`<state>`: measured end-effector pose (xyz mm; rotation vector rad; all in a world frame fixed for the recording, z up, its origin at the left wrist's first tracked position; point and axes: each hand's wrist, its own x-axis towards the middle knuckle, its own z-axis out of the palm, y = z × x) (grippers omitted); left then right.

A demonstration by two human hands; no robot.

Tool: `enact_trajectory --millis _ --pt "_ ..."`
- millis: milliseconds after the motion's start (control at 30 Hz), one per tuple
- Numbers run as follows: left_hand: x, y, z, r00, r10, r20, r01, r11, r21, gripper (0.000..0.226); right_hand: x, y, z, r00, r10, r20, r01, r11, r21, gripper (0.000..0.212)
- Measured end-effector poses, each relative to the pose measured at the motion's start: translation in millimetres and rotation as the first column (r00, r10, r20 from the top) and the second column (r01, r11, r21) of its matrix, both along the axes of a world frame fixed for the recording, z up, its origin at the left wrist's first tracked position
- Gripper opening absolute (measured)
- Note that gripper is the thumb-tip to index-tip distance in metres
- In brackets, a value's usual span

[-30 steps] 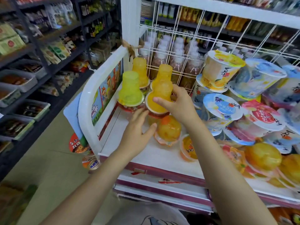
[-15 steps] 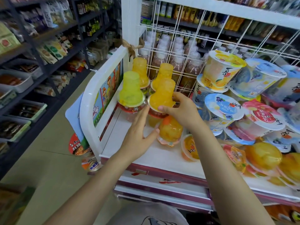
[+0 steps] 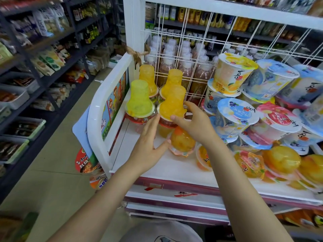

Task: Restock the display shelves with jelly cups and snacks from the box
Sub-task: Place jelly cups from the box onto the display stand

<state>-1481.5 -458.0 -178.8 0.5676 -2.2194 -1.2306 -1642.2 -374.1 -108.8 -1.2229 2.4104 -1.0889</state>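
**Both hands on the jelly stack**

The right hand holds an orange jelly cup turned upside down on top of another cup at the front left of the white shelf; its thumb lies across the cup's wide rim and its fingers curl round the far side. The left hand reaches in with fingers straight and close together, tips touching the stack just beside a green cup, the thumb spread out against a round orange cup lying on its side on the shelf. Two more orange cups stand behind, against a wire grid with bottles beyond it. To the right, bigger lidded tubs are piled in a leaning heap. The box cannot be seen.
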Motion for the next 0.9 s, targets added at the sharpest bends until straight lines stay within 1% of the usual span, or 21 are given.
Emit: enact_trajectory --millis 67,133,167,233,300,333,400,467,567,667,800,900 --pt "2.8 0.5 -0.4 1.000 0.008 -0.005 -0.008 1.000 0.009 0.078 8.6 17.7 2.7 0.999 -0.044 -0.001 0.044 0.998 -0.039 0.079" --pt "6.5 3.0 -1.5 0.999 0.035 -0.015 -0.034 0.998 0.059 0.072 15.4 38.4 1.7 0.998 -0.056 -0.016 0.055 0.996 -0.075 0.079" --pt "7.9 5.7 -1.9 0.999 0.042 -0.008 -0.041 0.994 0.099 0.065 17.9 48.2 -0.3 0.998 -0.047 -0.032 0.045 0.997 -0.054 0.081" --pt "7.5 13.7 -2.2 0.999 0.028 0.022 -0.031 0.980 0.197 0.054 21.1 61.7 -6.5 0.998 -0.018 -0.056 0.021 0.997 0.069 0.095" --pt "3.1 20.3 -2.4 0.999 0.004 0.033 -0.014 0.952 0.307 0.050 23.3 65.0 -14.2 0.995 0.013 -0.101 0.004 0.987 0.164 0.111" --pt "0.5 22.5 -2.2 1.000 -0.003 0.028 -0.007 0.939 0.344 0.050 24.2 64.1 -18.8 0.987 0.030 -0.156 0.000 0.982 0.189 0.115" --pt "-2.4 25.7 -1.7 1.000 -0.013 0.024 0.004 0.935 0.356 0.045 26.1 60.7 -25.6 0.964 0.051 -0.260 0.010 0.974 0.226 0.117" --pt "-1.2 27.0 -0.4 1.000 -0.014 0.020 0.006 0.934 0.356 0.042 26.8 59.1 -26.3 0.955 0.051 -0.293 0.028 0.965 0.259 0.117" --pt "3.9 26.9 -1.2 1.000 -0.018 0.014 0.011 0.927 0.374 0.045 25.0 59.2 -23.7 0.965 0.038 -0.258 0.040 0.956 0.290 0.111" --pt "9.1 26.5 -5.3 1.000 0.000 0.015 -0.005 0.929 0.370 0.045 25.6 58.5 -24.7 0.971 0.050 -0.232 0.015 0.962 0.271 0.105" --pt "26.0 29.2 -6.4 0.998 0.058 -0.011 -0.050 0.931 0.362 0.045 33.1 51.6 -28.7 0.958 0.121 -0.260 -0.065 0.974 0.217 0.101" --pt "43.5 30.1 -7.5 0.990 0.134 -0.040 -0.110 0.921 0.375 0.046 43.6 39.6 -32.2 0.954 0.185 -0.235 -0.145 0.973 0.180 0.104"
